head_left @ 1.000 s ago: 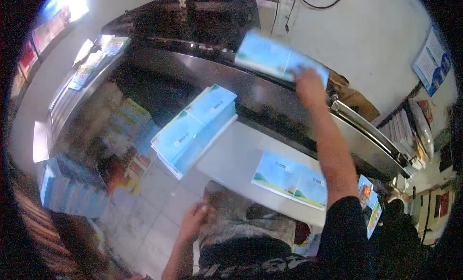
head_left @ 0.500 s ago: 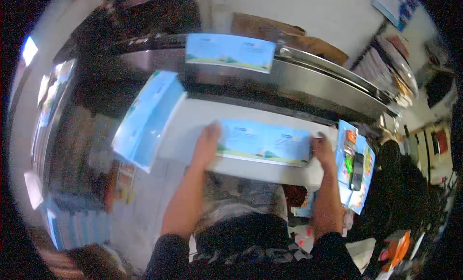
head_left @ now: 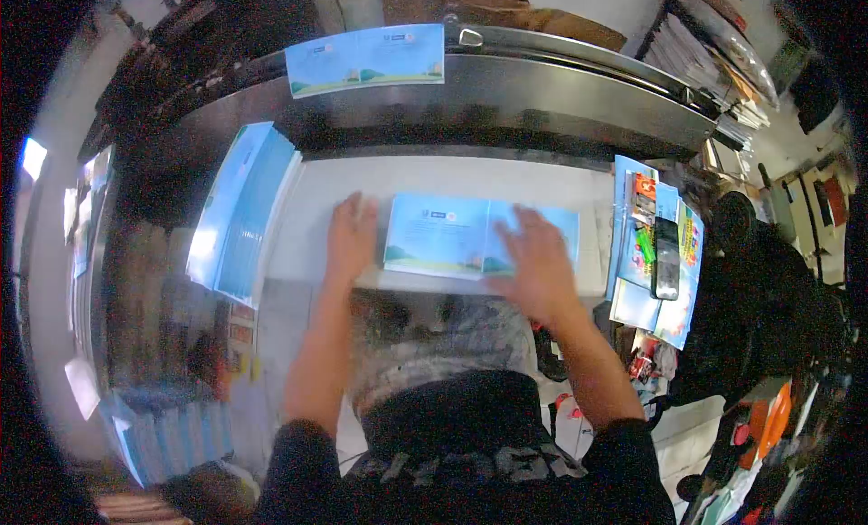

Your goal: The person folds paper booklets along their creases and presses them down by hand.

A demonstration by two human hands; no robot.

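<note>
A light-blue printed sheet (head_left: 434,240) with a green landscape along its bottom lies flat on the white tabletop (head_left: 334,177) before me. My right hand (head_left: 538,267) rests over the sheet's right half, its fingers spread, hiding part of the print. Just off the left edge of the sheet, my left hand (head_left: 353,236) is at the white surface with its fingers stretched out and nothing in them. To the left leans a thick stack of matching blue sheets (head_left: 240,217).
Another blue sheet (head_left: 366,59) hangs over the metal bar (head_left: 542,82) behind the table. At the right lie colourful printed sheets (head_left: 633,299) with a black phone (head_left: 666,258) on top. Blue bundles (head_left: 176,439) stand low at the left.
Both hands have let go of the sheet's ends, and it now lies on the table. My right hand has moved left onto it. The whole view has shifted slightly.
</note>
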